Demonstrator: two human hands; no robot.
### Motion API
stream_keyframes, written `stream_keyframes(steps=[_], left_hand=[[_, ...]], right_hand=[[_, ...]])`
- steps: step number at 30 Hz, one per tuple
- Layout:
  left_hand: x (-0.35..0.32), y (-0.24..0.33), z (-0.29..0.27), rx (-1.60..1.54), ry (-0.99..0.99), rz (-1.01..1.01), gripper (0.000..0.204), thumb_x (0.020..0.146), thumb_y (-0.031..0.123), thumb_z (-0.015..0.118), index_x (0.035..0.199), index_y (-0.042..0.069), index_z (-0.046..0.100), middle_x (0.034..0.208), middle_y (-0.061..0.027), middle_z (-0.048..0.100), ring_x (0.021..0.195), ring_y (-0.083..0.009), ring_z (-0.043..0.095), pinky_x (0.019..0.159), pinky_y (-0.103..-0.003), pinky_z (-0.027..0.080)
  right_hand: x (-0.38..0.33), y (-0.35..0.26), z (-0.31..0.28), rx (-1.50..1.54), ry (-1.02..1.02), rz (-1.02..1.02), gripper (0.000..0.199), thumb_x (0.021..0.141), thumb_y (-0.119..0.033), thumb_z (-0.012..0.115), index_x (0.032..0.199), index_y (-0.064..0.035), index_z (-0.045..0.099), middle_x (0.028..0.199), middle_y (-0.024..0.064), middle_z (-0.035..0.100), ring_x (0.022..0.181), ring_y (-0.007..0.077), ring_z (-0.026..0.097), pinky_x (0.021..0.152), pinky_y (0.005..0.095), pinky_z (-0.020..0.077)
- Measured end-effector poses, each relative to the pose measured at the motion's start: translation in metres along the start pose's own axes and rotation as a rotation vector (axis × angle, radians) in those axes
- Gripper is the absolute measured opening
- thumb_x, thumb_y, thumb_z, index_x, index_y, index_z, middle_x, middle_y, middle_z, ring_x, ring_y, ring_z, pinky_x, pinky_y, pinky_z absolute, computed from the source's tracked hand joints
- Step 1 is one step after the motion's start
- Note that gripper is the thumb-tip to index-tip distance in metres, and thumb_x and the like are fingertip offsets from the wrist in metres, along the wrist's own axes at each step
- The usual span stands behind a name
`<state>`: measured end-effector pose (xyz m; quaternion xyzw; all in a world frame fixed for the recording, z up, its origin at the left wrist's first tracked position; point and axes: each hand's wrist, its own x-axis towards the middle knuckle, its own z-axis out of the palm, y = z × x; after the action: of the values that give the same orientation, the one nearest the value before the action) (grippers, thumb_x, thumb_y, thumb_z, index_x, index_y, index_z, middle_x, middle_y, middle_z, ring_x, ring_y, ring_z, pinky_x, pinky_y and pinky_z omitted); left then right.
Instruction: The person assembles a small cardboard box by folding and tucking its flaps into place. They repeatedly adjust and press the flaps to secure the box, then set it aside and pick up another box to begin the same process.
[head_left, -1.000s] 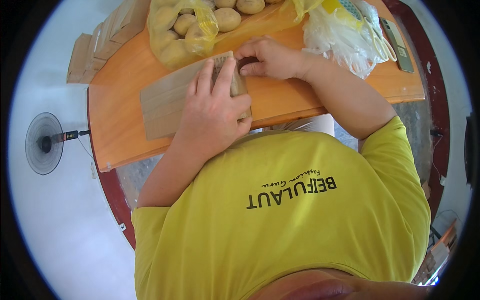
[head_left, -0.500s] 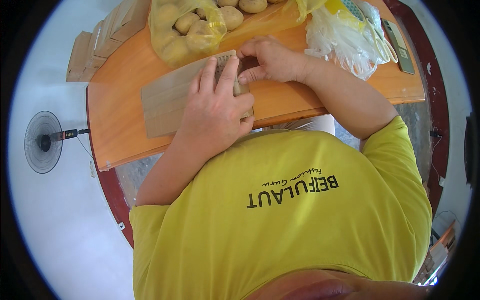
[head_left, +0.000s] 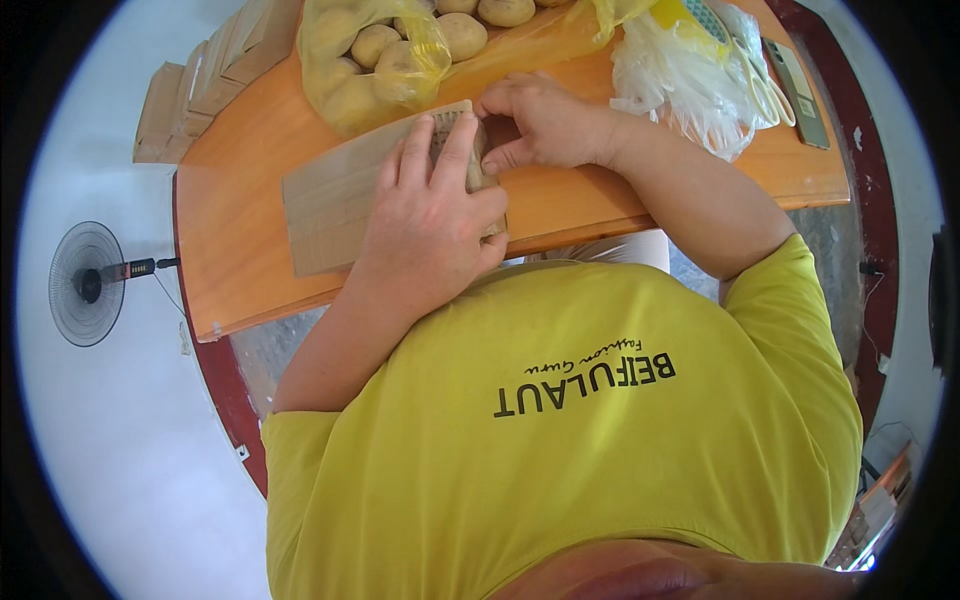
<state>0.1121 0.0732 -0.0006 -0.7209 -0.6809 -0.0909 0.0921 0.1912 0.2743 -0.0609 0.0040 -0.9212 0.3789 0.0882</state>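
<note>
A brown cardboard box [head_left: 330, 215] lies on the wooden table, close to its front edge. Across its right end rests my left hand [head_left: 430, 215], gripping it with two fingers stretched toward the far edge and the thumb bent at the near right side. My right hand [head_left: 550, 120] has its index finger at the box's far right corner and its thumb against the right end, the fingers curled. Between the hands a shiny tan part of that end shows, with print beside it; most of it is hidden under my fingers.
Beyond the box, a yellow plastic bag [head_left: 335, 85] holds several potatoes [head_left: 462, 37]. Clear plastic bags [head_left: 675, 85] and a phone [head_left: 797, 92] lie at the table's right. Several cardboard boxes [head_left: 255, 45] stand at the far left. A fan [head_left: 88, 285] is left of the table.
My right thumb has shifted very slightly along the box's right end. My left hand and the box stay in place.
</note>
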Motion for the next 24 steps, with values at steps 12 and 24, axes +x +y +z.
stream_keyframes(steps=[12, 24], left_hand=[[0.0, 0.001, -0.001, -0.014, -0.003, -0.008, 0.017, 0.065, 0.023, 0.074, 0.076, 0.011, 0.067, 0.138, -0.0225, 0.046, 0.123, -0.0471, 0.045, 0.097, -0.053, 0.042], [-0.001, 0.001, -0.001, -0.018, -0.001, -0.008, 0.018, 0.065, 0.023, 0.074, 0.076, 0.011, 0.066, 0.138, -0.0224, 0.046, 0.124, -0.0471, 0.045, 0.098, -0.054, 0.042]], right_hand=[[0.002, 0.007, 0.0, 0.046, -0.003, -0.003, 0.037, 0.081, -0.025, 0.077, 0.108, -0.0043, 0.064, 0.1, 0.0149, 0.064, 0.097, 0.0336, 0.059, 0.089, 0.0425, 0.0457], [0.002, 0.012, 0.001, 0.105, 0.031, -0.038, 0.033, 0.083, -0.023, 0.076, 0.107, -0.0037, 0.065, 0.099, 0.0146, 0.065, 0.094, 0.0336, 0.061, 0.087, 0.0423, 0.0475]])
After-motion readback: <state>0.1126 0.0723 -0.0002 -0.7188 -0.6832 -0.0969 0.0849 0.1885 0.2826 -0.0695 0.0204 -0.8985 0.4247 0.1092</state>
